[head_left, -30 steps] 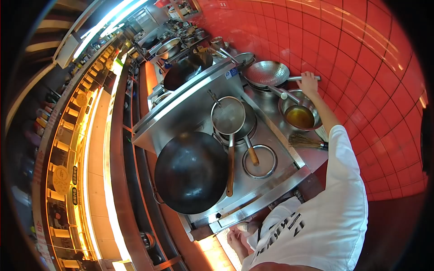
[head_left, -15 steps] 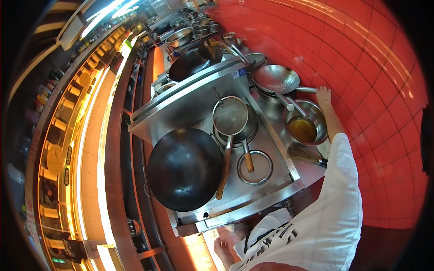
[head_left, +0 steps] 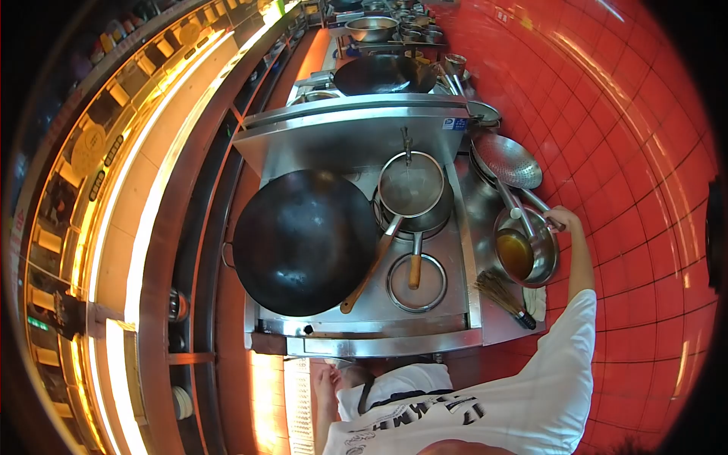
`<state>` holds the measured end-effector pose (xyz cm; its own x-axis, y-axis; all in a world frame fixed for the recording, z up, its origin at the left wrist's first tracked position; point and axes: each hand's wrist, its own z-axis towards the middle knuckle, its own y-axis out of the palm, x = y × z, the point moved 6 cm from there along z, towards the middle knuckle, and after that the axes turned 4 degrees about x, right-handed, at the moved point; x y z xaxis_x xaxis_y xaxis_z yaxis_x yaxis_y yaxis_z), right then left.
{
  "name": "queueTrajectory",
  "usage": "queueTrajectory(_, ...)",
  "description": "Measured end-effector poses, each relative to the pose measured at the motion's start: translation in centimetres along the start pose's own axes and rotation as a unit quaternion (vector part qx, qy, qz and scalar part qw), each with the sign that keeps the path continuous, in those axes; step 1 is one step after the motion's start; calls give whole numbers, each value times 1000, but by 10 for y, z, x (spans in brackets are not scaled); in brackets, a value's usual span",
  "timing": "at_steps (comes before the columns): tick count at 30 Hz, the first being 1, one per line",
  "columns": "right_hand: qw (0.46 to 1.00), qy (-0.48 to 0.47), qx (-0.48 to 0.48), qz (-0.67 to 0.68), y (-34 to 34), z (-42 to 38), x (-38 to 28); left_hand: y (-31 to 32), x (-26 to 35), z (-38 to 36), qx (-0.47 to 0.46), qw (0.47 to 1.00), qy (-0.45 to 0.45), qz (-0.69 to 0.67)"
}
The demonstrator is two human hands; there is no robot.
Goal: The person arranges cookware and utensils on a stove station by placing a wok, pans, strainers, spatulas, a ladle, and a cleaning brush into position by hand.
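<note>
My right hand (head_left: 566, 221) is stretched out to the right of the stove and closed on the metal handle of a perforated steel skimmer (head_left: 506, 161), which rests on a burner by the red tiled wall. Just below that hand stands a steel bowl of amber oil (head_left: 540, 265) with a ladle in it. My left hand (head_left: 326, 381) hangs low in front of the stove's front edge, fingers loose and holding nothing. A large black wok (head_left: 303, 239) sits on the left burner.
A mesh strainer (head_left: 412, 186) with a wooden handle lies over a pot. A wooden-handled ladle lies over an open burner ring (head_left: 415, 282). A bamboo brush (head_left: 500, 296) lies at the stove's right corner. A second wok (head_left: 379, 74) stands farther back. A steel counter runs along the left.
The view has swung round, so the stove now sits squarer in frame. My right hand stays on the skimmer handle. My left hand remains low by the stove front.
</note>
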<state>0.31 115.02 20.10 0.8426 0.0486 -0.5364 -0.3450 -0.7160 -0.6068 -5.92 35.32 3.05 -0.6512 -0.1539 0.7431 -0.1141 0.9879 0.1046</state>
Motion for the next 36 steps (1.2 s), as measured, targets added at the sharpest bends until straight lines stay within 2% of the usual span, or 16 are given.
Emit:
queueTrajectory(1,984,-4,-60,170,8,2,4,12,6,3,1,1000,-4,10)
queueTrajectory(2,945,45,-119,300,14,8,14,21,10,7,3,1000,-8,3)
queueTrajectory(3,948,44,-120,292,18,4,16,34,15,12,-37,999,7,25)
queueTrajectory(4,924,51,-121,360,23,-3,16,47,21,16,-76,996,23,46)
queueTrajectory(5,895,57,-122,425,28,-9,13,56,23,23,-73,996,20,38)
queueTrajectory(7,886,63,-114,445,40,-15,5,72,19,35,-64,997,-25,35)
queueTrajectory(11,896,40,-99,432,55,-5,2,97,9,55,-52,998,-29,4)
queueTrajectory(14,884,18,-100,457,57,-23,-6,109,0,68,-61,994,-89,-36)
queueTrajectory(19,880,-38,-99,464,33,-89,-25,120,-1,78,-84,995,-34,-37)
queueTrajectory(20,895,-64,-77,435,27,-116,-34,122,2,78,-79,997,-12,-23)
queueTrajectory(25,933,-158,-2,324,24,-227,-54,126,-7,90,-83,993,-20,-81)
queueTrajectory(27,935,-165,0,313,31,-253,-48,128,-9,92,-92,991,-30,-96)
queueTrajectory(30,922,-160,-78,345,59,-290,-46,130,-3,90,-79,993,-19,-87)
queueTrajectory(34,873,-138,-203,422,102,-323,-42,130,-2,96,-107,993,-17,-52)
queueTrajectory(36,872,-138,-229,410,124,-329,-40,130,-3,95,-115,992,-22,-47)
